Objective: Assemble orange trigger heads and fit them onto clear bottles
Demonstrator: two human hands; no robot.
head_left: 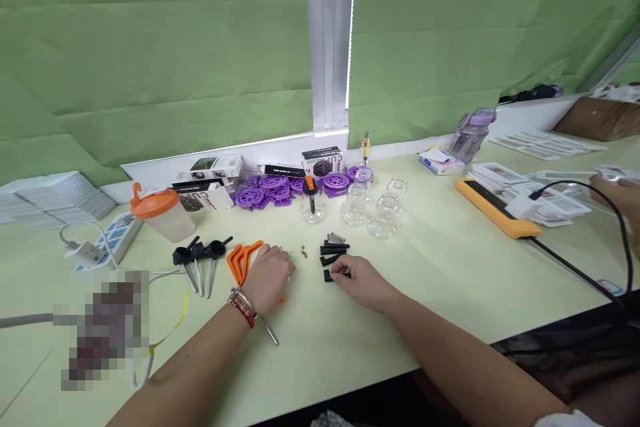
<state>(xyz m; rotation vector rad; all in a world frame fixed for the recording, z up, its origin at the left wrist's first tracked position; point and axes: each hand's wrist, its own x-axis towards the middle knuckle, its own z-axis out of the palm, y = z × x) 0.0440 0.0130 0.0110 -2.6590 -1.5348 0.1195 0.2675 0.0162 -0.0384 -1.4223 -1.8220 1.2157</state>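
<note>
My left hand [270, 273] is closed, palm down, near the middle of the table; whatever its fingers hold is mostly hidden. A metal rod [271, 332] sticks out below its wrist, and I cannot tell whether it is joined to something in the hand. Just left of the hand lie several orange angled plastic pieces [237, 261]. My right hand [361, 282] pinches a small black plastic piece [328, 275] at the table surface. Above it are another black angled piece [327, 260], black stick-like parts [333, 248] and a metal spring [337, 237]. Small brown bits [304, 252] lie between the hands.
Black holders with metal rods [200, 251] and an orange-lidded cup [159, 210] stand left. Behind are purple plastic discs [273, 188], boxes [324, 163] and glass jars [383, 217]. Right are an orange power strip [495, 210] and another person's hand [617, 193].
</note>
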